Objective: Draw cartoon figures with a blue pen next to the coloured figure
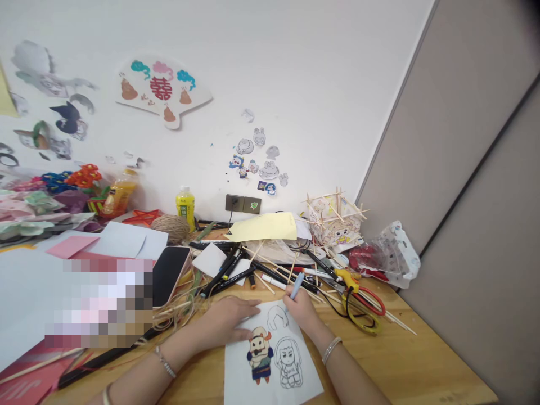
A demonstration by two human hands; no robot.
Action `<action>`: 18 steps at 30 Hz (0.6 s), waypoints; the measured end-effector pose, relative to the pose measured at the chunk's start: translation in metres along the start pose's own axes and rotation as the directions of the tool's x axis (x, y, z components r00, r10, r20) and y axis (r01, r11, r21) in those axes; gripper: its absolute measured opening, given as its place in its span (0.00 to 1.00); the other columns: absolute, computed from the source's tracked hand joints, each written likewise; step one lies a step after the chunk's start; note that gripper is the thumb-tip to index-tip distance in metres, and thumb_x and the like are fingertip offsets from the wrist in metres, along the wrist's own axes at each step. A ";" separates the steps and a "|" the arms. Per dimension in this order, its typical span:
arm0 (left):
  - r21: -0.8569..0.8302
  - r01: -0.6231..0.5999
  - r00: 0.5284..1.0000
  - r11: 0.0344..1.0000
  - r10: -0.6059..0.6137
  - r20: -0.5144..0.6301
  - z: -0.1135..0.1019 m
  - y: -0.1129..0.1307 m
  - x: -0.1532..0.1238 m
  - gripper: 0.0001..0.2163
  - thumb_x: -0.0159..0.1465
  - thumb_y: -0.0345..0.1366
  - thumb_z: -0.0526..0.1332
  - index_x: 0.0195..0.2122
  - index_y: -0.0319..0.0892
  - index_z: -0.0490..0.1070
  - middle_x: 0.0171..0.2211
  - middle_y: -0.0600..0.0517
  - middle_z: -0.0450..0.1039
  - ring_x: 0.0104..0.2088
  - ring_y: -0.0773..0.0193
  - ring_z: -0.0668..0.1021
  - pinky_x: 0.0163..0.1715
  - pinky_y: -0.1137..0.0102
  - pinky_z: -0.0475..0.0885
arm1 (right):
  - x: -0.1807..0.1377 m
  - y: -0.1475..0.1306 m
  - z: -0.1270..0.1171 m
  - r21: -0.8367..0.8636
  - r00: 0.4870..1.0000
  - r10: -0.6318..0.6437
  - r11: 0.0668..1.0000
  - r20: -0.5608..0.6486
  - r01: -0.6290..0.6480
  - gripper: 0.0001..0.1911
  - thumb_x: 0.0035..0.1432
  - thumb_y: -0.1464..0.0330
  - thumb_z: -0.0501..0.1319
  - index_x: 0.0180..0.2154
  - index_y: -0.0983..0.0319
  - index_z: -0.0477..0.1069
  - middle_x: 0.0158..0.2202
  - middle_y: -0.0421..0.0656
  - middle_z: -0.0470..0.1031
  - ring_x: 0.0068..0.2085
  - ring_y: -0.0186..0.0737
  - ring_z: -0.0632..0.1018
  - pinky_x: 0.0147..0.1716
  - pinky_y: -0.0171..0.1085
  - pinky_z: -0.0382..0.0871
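A white sheet of paper (240,385) lies on the wooden table in front of me. It bears a coloured cartoon figure (260,357), an outlined long-haired figure (289,360) and a curved hair-like outline (277,318) near its top. My left hand (230,320) rests with fingers stretched out over the paper's upper left edge. In my right hand (302,308) is a light blue pen (297,286), gripped near the paper's top right, by the curved outline. The pen's tip is hidden behind the fingers.
Black markers (225,270) and thin wooden sticks lie beyond the paper. At right are scissors (371,304) and a plastic package (388,253). A phone (171,275) and twine lie left. Behind stand a yellow-green bottle (185,207) and a twine ball (171,228). The wall bears paper cutouts.
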State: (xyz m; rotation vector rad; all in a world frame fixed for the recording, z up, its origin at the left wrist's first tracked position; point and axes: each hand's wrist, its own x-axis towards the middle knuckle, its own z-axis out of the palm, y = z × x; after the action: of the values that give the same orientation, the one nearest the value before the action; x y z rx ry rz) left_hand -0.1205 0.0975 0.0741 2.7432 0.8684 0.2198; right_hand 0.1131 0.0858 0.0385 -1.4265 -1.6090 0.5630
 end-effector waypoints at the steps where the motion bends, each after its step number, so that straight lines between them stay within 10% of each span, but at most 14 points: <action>1: -0.002 0.000 1.000 1.000 0.000 0.000 0.000 0.000 0.000 0.23 0.59 0.49 0.58 0.54 0.49 0.67 0.56 0.50 0.67 0.51 0.49 0.72 0.50 0.61 0.66 | 0.000 0.000 0.000 0.003 1.000 0.001 1.000 0.001 -0.001 0.11 0.41 0.73 0.49 0.18 0.59 0.45 0.17 0.32 0.45 0.21 0.31 0.53 0.21 0.32 0.44; 18: 0.024 -0.046 0.999 0.999 0.046 -0.016 0.000 0.000 -0.001 0.22 0.59 0.48 0.59 0.54 0.49 0.67 0.53 0.48 0.71 0.48 0.50 0.74 0.47 0.61 0.68 | -0.008 -0.010 0.009 0.128 0.980 -0.086 0.990 0.178 0.063 0.11 0.53 0.67 0.57 0.21 0.61 0.61 0.20 0.35 0.62 0.24 0.33 0.66 0.25 0.31 0.58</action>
State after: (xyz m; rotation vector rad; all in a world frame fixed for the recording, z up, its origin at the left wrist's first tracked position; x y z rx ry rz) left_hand -0.1208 0.0969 0.0740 2.7890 0.8180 0.2435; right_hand 0.0991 0.0774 0.0393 -1.2486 -1.7336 0.7539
